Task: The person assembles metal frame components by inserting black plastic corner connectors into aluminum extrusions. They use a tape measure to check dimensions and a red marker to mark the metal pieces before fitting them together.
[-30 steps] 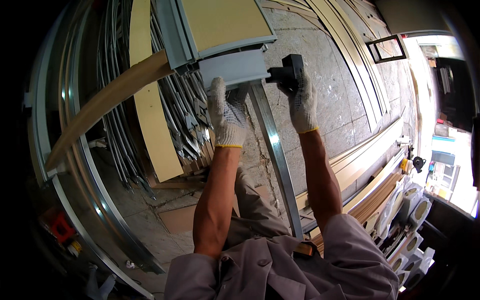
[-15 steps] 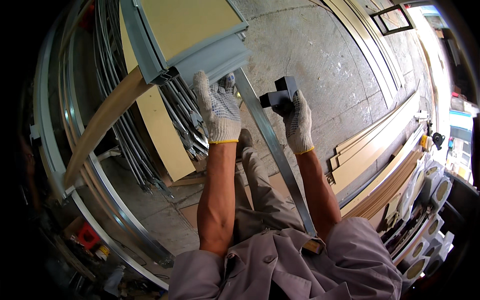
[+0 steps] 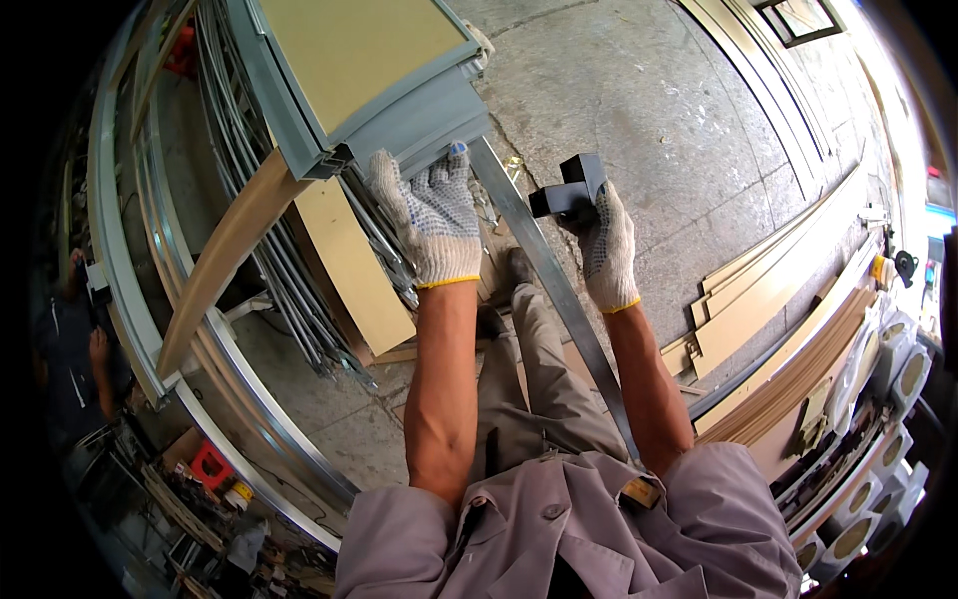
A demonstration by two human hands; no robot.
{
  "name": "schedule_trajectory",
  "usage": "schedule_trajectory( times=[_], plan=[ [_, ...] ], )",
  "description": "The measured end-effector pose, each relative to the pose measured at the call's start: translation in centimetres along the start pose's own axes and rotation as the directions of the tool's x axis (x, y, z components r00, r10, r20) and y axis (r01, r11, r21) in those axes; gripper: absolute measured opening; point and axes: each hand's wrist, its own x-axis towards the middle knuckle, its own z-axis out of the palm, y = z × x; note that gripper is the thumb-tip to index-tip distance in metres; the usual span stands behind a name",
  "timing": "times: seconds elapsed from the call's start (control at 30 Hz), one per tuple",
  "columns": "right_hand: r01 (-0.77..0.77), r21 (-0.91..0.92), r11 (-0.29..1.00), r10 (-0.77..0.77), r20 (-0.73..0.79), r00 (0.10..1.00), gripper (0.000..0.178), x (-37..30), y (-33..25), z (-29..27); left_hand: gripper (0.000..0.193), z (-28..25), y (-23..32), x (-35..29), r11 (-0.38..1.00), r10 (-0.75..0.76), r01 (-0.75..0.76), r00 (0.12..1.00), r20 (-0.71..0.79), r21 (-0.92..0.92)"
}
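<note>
My left hand (image 3: 431, 218), in a white knit glove with blue dots, is palm up with its fingers stretched out. Its fingertips are at the near lower edge of a grey-framed panel (image 3: 364, 60) with a yellowish face; whether they bear its weight I cannot tell. My right hand (image 3: 611, 245), gloved alike, is closed round a black block-shaped thing (image 3: 582, 182) with two squared parts; its exact kind is not clear. A metal bar (image 3: 549, 270) slants between my forearms, from the panel's near corner toward my waist.
Another person's gloved hand (image 3: 482, 46) is by the panel's far right corner. A person in dark clothes (image 3: 75, 349) is at the left. Metal strips (image 3: 289, 290) and a curved wooden piece (image 3: 220, 260) lie left; stacked boards (image 3: 763, 304) lie right on the concrete floor.
The panel has shifted slightly left and toward me in view. My left fingers look more stretched out. The other gloved hand and the person at left have come into view.
</note>
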Motion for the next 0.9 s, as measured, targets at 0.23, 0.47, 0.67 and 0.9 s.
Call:
schedule_trajectory(
  times=[0.23,0.47,0.67,0.9],
  plan=[
    [-0.006,-0.027,1.0,0.007,0.049,0.999,0.048,-0.9,-0.5,-0.2,0.073,-0.2,0.1,0.6,1.0,0.03,-0.03,0.999,0.016,-0.006],
    [0.044,-0.134,0.99,-0.039,0.04,0.998,0.052,-0.8,-0.9,0.0,0.074,0.7,0.2,0.3,1.0,0.017,-0.016,0.998,-0.068,0.014],
    [0.174,-0.337,0.925,-0.111,0.197,0.974,0.061,0.1,-3.9,3.0,0.068,0.2,0.6,0.4,0.996,0.009,-0.009,1.0,0.009,0.083],
    [0.253,-0.386,0.887,-0.143,0.292,0.946,0.059,1.4,-4.6,7.8,0.079,1.1,0.6,-0.6,0.967,-0.024,0.025,1.0,-0.009,0.253]
  ],
)
